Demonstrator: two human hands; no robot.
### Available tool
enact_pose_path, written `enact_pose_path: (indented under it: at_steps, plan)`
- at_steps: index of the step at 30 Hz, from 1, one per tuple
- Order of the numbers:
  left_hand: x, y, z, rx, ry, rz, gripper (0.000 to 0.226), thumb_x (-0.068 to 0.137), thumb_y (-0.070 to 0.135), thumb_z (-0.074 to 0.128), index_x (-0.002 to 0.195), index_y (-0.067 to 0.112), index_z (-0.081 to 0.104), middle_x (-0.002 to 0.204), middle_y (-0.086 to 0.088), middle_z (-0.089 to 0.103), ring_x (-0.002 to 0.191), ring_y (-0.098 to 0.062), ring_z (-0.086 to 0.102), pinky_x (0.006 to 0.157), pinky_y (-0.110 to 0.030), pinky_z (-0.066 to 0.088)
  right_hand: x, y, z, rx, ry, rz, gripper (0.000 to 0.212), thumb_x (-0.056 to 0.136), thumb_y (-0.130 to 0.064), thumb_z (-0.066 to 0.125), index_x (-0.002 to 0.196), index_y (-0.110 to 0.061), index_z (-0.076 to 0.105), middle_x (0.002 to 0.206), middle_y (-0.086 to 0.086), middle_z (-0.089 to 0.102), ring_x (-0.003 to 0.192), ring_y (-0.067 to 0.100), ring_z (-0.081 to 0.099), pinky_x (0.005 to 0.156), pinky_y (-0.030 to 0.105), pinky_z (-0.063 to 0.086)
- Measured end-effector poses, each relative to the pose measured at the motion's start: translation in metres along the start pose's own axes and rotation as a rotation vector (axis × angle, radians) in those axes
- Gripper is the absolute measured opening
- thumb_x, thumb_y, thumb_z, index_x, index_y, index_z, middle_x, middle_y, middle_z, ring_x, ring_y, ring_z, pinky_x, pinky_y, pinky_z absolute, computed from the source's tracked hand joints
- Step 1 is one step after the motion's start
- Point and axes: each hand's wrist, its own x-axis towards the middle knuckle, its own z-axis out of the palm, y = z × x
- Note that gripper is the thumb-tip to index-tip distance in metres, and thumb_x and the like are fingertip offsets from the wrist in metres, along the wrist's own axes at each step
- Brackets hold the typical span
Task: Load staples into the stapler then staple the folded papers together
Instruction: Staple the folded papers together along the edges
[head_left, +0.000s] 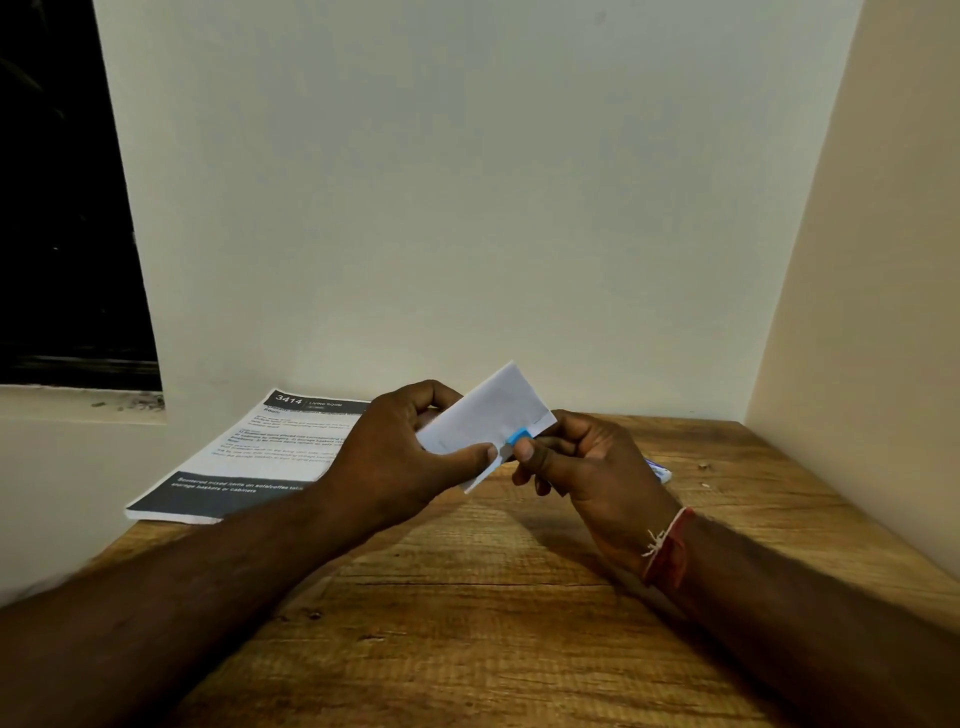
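Left hand pinches the folded papers at mid-frame above the wooden surface. Right hand grips a small blue stapler, which I see set on the papers' lower right edge. Printed sheets lie at left.

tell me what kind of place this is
Likely a plain indoor desk corner, home or office: a wooden table against bare walls, a printed paper stack on it, a dark window at left.
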Motion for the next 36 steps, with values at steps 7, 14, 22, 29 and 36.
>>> enact_pose_path:
  at_steps: [7, 14, 22, 29, 36]
  plan:
    - [0.004, -0.006, 0.002, -0.040, 0.008, -0.011, 0.031, 0.084, 0.045, 0.097, 0.104, 0.032, 0.075, 0.094, 0.005, 0.080, 0.081, -0.012, 0.076, 0.065, -0.025, 0.055, -0.002, -0.005, 0.000, 0.022, -0.003, 0.043, 0.040, 0.085, -0.032, 0.084, 0.110, -0.001, 0.081, 0.080, 0.010, 0.079, 0.061, 0.008, 0.068, 0.057, 0.022, 0.052]
    - [0.013, -0.016, 0.002, -0.230, 0.049, -0.081, 0.034, 0.094, 0.030, 0.091, 0.123, 0.033, 0.074, 0.112, 0.002, 0.081, 0.098, -0.023, 0.082, 0.076, -0.037, 0.071, -0.006, 0.000, -0.009, -0.740, -0.063, 0.048, 0.029, 0.079, -0.039, 0.097, 0.104, -0.033, 0.084, 0.101, -0.014, 0.080, 0.091, 0.000, 0.073, 0.077, 0.014, 0.054]
    - [0.012, -0.017, 0.003, -0.364, -0.040, -0.088, 0.052, 0.092, 0.022, 0.093, 0.133, 0.043, 0.068, 0.114, -0.008, 0.081, 0.103, -0.028, 0.080, 0.084, -0.049, 0.072, -0.011, -0.010, -0.001, -0.702, -0.077, 0.160, 0.045, 0.081, -0.041, 0.095, 0.122, -0.035, 0.079, 0.108, -0.017, 0.075, 0.096, 0.001, 0.070, 0.067, 0.010, 0.050]
    - [0.010, -0.015, 0.007, -0.455, -0.078, -0.167, 0.032, 0.081, 0.033, 0.097, 0.105, 0.034, 0.076, 0.122, -0.006, 0.082, 0.116, -0.032, 0.079, 0.086, -0.044, 0.067, -0.005, -0.012, 0.000, -0.109, 0.036, 0.000, 0.010, 0.098, -0.019, 0.078, 0.098, -0.014, 0.087, 0.088, 0.006, 0.084, 0.078, 0.013, 0.075, 0.077, 0.030, 0.062]
    - [0.001, -0.004, 0.007, -0.194, -0.061, -0.054, 0.025, 0.085, 0.029, 0.097, 0.100, 0.023, 0.079, 0.101, 0.004, 0.085, 0.096, -0.011, 0.082, 0.079, -0.025, 0.064, -0.008, -0.012, 0.003, 0.022, -0.002, -0.010, 0.018, 0.096, -0.014, 0.078, 0.111, -0.009, 0.086, 0.098, 0.017, 0.085, 0.086, 0.028, 0.080, 0.083, 0.038, 0.066]
